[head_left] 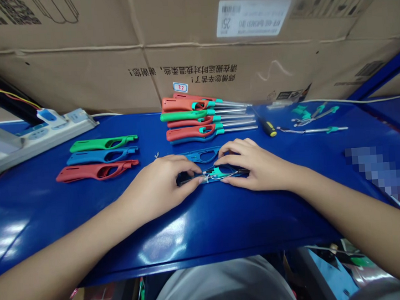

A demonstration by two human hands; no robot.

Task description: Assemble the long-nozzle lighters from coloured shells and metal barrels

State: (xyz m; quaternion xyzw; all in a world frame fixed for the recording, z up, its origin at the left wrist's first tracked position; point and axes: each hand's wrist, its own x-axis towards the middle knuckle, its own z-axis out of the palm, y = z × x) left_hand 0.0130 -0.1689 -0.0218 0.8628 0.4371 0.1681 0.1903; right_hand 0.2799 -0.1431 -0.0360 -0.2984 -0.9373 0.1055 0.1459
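A partly assembled gas lighter, with a turquoise trigger piece (217, 172) and thin white wires showing, lies low over the blue table between my two hands. My left hand (164, 180) pinches its left end between thumb and fingers. Curled around the right part of the same lighter is my right hand (256, 164), its thumb below and fingers above. The lighter's ends are largely hidden by my fingers. Just behind them rests a blue lighter shell half (202, 156), close to the right fingertips.
Several lighters with metal tubes (194, 133) are stacked behind. Green (93, 144), blue (87, 157) and red (85, 172) shell halves lie left, near a power strip (35, 143). Rightward are a screwdriver (269, 127) and wired tube parts (317, 130). A cardboard box (186, 55) stands behind.
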